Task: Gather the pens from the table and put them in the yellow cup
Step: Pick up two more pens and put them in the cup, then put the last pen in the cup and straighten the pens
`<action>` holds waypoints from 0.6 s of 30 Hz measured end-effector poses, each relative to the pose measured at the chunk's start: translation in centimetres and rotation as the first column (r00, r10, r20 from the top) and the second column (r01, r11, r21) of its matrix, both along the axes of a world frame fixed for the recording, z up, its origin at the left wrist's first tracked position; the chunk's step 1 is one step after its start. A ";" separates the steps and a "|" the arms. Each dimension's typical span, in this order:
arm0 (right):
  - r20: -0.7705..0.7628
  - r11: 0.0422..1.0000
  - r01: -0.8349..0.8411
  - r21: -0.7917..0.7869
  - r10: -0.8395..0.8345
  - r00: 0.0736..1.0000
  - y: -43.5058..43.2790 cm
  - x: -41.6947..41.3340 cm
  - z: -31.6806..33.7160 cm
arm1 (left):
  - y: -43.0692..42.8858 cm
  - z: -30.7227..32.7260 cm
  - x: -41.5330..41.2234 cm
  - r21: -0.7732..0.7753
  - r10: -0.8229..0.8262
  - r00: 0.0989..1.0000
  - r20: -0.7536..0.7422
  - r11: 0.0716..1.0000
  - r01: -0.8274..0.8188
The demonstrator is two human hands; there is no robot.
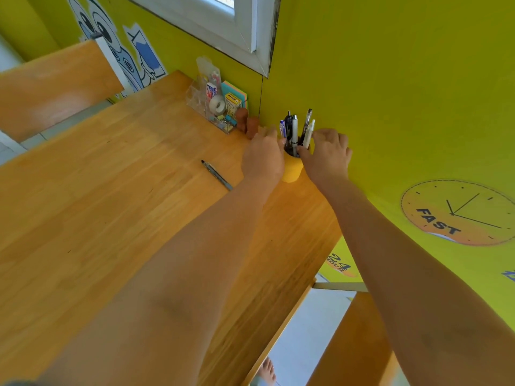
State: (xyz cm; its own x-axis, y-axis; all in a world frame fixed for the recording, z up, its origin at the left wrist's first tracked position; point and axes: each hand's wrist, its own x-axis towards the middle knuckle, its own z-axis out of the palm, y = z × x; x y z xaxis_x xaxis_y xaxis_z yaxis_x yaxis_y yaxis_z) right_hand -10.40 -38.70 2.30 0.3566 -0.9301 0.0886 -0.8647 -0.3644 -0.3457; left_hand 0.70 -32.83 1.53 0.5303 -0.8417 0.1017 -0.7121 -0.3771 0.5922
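A yellow cup stands on the wooden table by the green wall, with several pens upright in it. My left hand is wrapped against the cup's left side. On the cup's right, my right hand has its fingers around a white pen at the rim. One dark pen lies flat on the table, left of my left hand.
A clear organiser with tape, sticky notes and clips stands at the wall. Two brown round objects sit beside it. A wooden chair back rises at far left. The table's right edge drops to the floor.
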 end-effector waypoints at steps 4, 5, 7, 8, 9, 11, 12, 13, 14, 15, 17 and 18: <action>0.005 0.999 0.038 0.019 -0.038 0.999 1.8 -0.5 -0.4 | 2.4 -1.1 0.2 0.156 0.020 0.999 -0.039 0.988 -0.013; 0.024 0.998 0.056 0.015 -0.057 0.998 2.6 -0.7 -0.6 | 3.4 -1.6 0.2 0.173 0.029 0.999 -0.019 0.985 -0.026; 0.059 0.996 0.091 -0.019 -0.090 0.994 4.6 -1.0 -1.1 | 5.7 -2.7 0.4 0.197 0.048 0.998 0.041 0.979 -0.055; 0.073 0.994 0.105 -0.036 -0.102 0.992 5.6 -1.1 -1.4 | 6.9 -3.4 0.5 0.218 0.058 0.996 0.063 0.973 -0.071; 0.086 0.993 0.113 -0.038 -0.109 0.990 6.7 -1.2 -1.7 | 8.2 -4.0 0.5 0.240 0.073 0.995 0.074 0.967 -0.089; 0.094 0.996 0.094 0.001 -0.094 0.991 8.7 -1.1 -2.4 | 10.8 -5.2 0.6 0.281 0.108 0.991 0.082 0.951 -0.127; 0.084 0.998 0.063 0.028 -0.065 0.994 9.6 -0.9 -2.8 | 12.2 -5.7 0.6 0.303 0.125 0.988 0.088 0.942 -0.146; 0.066 0.998 0.022 0.052 -0.025 0.997 10.5 -0.7 -3.2 | 13.4 -6.2 0.6 0.324 0.144 0.985 0.098 0.931 -0.168; 0.046 0.998 -0.020 0.067 0.017 0.999 11.2 -0.3 -3.5 | 14.7 -6.6 0.7 0.344 0.163 0.981 0.109 0.919 -0.191; 0.025 0.995 -0.061 0.078 0.059 0.998 11.9 0.0 -3.8 | 15.8 -7.0 0.8 0.363 0.180 0.976 0.120 0.907 -0.212; -0.009 0.987 -0.126 0.098 0.127 0.992 12.9 0.9 -4.1 | 17.8 -7.7 1.2 0.390 0.191 0.970 0.151 0.890 -0.236; -0.023 0.982 -0.153 0.110 0.157 0.987 13.3 1.5 -4.3 | 18.7 -7.9 1.5 0.397 0.187 0.967 0.173 0.885 -0.243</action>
